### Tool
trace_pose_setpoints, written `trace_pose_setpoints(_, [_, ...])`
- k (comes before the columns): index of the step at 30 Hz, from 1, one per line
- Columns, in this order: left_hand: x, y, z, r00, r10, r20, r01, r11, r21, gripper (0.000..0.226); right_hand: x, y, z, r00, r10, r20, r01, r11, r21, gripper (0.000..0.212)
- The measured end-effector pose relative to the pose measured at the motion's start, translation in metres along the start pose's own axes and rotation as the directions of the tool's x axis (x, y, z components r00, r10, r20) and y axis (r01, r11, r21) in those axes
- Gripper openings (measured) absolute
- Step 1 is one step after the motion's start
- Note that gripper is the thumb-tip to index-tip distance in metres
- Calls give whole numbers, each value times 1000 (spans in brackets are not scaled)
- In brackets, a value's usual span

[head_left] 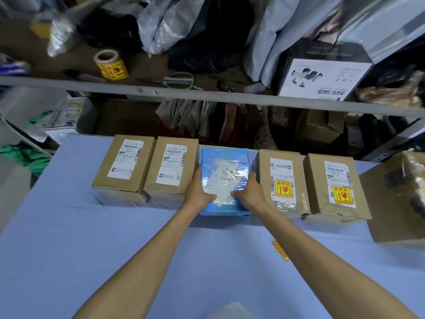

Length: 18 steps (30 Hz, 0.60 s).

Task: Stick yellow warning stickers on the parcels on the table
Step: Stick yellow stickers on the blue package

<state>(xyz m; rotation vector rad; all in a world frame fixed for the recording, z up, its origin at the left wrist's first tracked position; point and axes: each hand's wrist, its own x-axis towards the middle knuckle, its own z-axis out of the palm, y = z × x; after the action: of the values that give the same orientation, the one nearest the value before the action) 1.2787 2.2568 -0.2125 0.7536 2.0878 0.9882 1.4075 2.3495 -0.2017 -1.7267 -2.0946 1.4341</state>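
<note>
Several parcels stand in a row on the blue-covered table [69, 238]. In the middle lies a blue plastic parcel [224, 162] with a crumpled white label. My left hand [199, 189] grips its left edge and my right hand [249, 191] grips its right edge, thumbs on top. Two cardboard boxes to the left [125, 166] [171, 169] carry only white shipping labels. Two boxes to the right [281, 183] [333, 185] each bear a yellow warning sticker [284, 189] [341, 195]. A loose yellow sticker [280, 250] lies on the table by my right forearm.
A roll of yellow stickers [110, 65] and scissors [178, 79] rest on the shelf behind a grey rail [207, 94]. A larger cardboard box [397, 199] sits at the table's right edge. Bags and boxes crowd the shelves beyond.
</note>
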Motion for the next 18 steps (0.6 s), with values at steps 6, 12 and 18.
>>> trace_pose_setpoints(6, [-50, -3, -13, 1000, 20, 17, -18, 998, -61, 91, -46, 11, -4, 997, -73, 7, 73, 996, -44, 61])
trace_pose_setpoints(12, [-101, -31, -10, 999, -27, 38, 30, 996, -88, 87, -93, 50, 8, 993, -114, 33, 115, 993, -15, 50])
trace_pose_setpoints(18, [-146, -56, 11, 997, -53, 59, 59, 993, -100, 82, -131, 93, 14, 998, -37, 51, 38, 999, -9, 61])
